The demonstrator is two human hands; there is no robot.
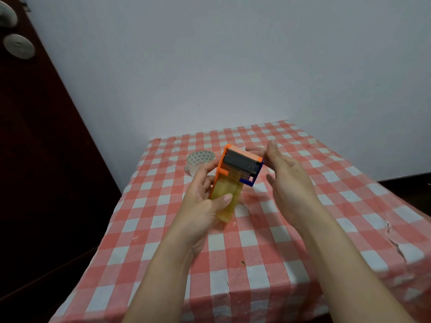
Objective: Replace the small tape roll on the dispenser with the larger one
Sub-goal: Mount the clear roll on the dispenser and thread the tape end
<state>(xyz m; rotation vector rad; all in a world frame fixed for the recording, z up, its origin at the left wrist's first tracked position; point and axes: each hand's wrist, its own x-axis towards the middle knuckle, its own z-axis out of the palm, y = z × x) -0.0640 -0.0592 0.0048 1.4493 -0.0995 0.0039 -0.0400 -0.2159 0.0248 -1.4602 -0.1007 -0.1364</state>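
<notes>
Dispenser (235,173), orange frame with a blue side and a grey toothed head, held in the air above the checked surface (326,229), tilted. A yellowish tape roll (227,201) appears seated in its lower end. My left hand (205,206) wraps that end, thumb pressed on the tape face, other fingers curled behind. My right hand (284,173) sits at the blue side near the head, fingers loosely spread, fingertips seemingly touching the frame, not clamped.

A second roll (200,162), clear with a white printed core, lies flat on the surface just behind the dispenser, untouched.

Risks as I judge them: the cutter teeth lie close to my right fingertips, so a slip while prying could nick them; a loose hold could drop the dispenser.

Hard to make out: the hub and how the roll seats; which roll is larger; exact right-hand contact.
</notes>
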